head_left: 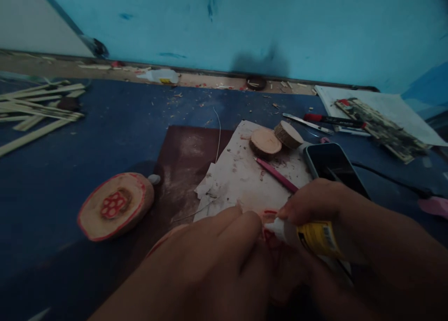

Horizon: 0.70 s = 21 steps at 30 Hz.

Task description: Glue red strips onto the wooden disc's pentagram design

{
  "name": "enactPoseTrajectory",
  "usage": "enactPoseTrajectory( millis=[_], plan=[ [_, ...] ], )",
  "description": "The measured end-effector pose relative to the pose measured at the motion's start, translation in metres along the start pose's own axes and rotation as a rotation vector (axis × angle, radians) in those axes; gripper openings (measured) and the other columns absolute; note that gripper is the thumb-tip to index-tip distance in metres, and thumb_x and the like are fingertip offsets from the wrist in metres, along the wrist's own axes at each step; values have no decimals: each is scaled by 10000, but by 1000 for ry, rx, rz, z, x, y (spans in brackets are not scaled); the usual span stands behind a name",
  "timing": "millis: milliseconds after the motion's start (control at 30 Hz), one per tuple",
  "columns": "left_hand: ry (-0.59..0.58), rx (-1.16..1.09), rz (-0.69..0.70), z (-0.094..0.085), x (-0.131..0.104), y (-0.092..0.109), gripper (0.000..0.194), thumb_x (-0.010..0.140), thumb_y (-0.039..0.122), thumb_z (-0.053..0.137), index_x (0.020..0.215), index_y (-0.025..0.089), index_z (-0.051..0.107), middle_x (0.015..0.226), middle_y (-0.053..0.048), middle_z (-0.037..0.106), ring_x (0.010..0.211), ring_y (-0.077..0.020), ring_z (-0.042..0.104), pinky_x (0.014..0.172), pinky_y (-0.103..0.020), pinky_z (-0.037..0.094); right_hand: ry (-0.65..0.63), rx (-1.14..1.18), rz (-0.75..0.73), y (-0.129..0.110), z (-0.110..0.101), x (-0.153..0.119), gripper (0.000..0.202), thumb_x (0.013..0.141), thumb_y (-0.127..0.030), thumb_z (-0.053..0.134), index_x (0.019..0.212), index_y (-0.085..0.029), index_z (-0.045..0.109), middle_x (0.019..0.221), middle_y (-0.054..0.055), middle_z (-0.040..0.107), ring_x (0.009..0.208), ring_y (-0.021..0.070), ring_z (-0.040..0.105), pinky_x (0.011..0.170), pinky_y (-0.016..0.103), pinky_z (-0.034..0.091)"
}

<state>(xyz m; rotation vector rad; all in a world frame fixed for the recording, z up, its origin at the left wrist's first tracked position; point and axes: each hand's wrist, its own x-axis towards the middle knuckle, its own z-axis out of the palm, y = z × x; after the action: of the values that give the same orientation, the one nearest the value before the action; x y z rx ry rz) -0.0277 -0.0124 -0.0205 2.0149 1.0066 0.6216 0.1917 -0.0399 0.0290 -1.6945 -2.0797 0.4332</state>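
Note:
My right hand (336,204) grips a small glue bottle (317,237) with a yellow label, tipped so its white nozzle points left and down. Beneath the nozzle lies a pale wooden piece (271,239) with red lines, mostly covered by my hands. My left hand (224,251) is closed over this piece, its bent fingers beside the nozzle; a red-edged rim shows past the hand's left side. Further left rests a carved wooden piece (115,206) with a red border and a red-patterned centre.
Two wood slices (265,143) and a pink pen-shaped tool (276,174) lie on white paper (234,181) over a maroon board (185,157). A phone (332,160) is at right, with a red-capped marker (334,121) behind. Wooden strips (38,104) lie far left; another bottle (161,76) lies by the wall.

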Motion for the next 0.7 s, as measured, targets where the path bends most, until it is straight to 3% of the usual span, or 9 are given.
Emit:
enactPoseTrajectory(
  millis=[67, 167, 300, 367, 467, 600, 700],
  plan=[
    [37, -40, -31, 2, 1, 1, 391, 1044, 340, 634, 663, 265, 585, 502, 145, 570, 390, -58, 499, 365, -239, 296, -15, -22, 9, 1, 1, -1, 131, 914, -449, 730, 985, -338, 726, 693, -28, 722, 473, 162, 650, 372, 246, 494],
    [1, -49, -51, 4, 0, -1, 408, 1057, 360, 631, 660, 271, 592, 452, 144, 523, 406, -66, 523, 374, -231, 307, -19, -24, 37, 1, 2, -1, 162, 909, -496, 723, 963, -343, 721, 620, -39, 677, 426, 152, 609, 335, 242, 447],
    [-48, 43, -78, 7, -13, -15, 389, 1060, 385, 659, 703, 260, 567, 477, 151, 514, 427, -71, 496, 507, -202, 428, -32, -19, 44, -1, -1, 2, 167, 908, -501, 732, 947, -339, 715, 587, -47, 650, 397, 145, 577, 327, 243, 430],
    [-57, 74, -36, 8, -18, -20, 372, 1048, 407, 685, 726, 262, 566, 496, 153, 524, 456, -82, 497, 638, -218, 492, -39, -18, 47, 0, -1, 4, 176, 911, -508, 729, 949, -337, 719, 584, -44, 642, 400, 147, 581, 328, 240, 433],
    [-10, 97, 36, 8, -16, -19, 424, 988, 468, 760, 698, 268, 524, 465, 141, 480, 528, -115, 561, 626, -242, 470, -41, -4, 59, 2, -1, 5, 177, 894, -491, 739, 990, -344, 719, 622, -44, 673, 448, 157, 628, 360, 233, 473],
    [6, 150, 161, 3, -4, -7, 342, 1026, 285, 661, 731, 271, 490, 475, 132, 460, 598, -123, 636, 531, -268, 362, -49, 19, 60, 7, 2, 2, 182, 887, -464, 751, 1024, -349, 720, 691, -40, 725, 485, 164, 655, 384, 241, 502],
    [-18, 362, 217, -3, 3, 6, 290, 1017, 155, 543, 760, 274, 483, 513, 125, 476, 573, -110, 613, 473, -262, 308, -65, 39, 56, 11, 4, -1, 184, 903, -479, 748, 1031, -349, 725, 672, -40, 718, 463, 160, 640, 346, 243, 470]
  ],
)
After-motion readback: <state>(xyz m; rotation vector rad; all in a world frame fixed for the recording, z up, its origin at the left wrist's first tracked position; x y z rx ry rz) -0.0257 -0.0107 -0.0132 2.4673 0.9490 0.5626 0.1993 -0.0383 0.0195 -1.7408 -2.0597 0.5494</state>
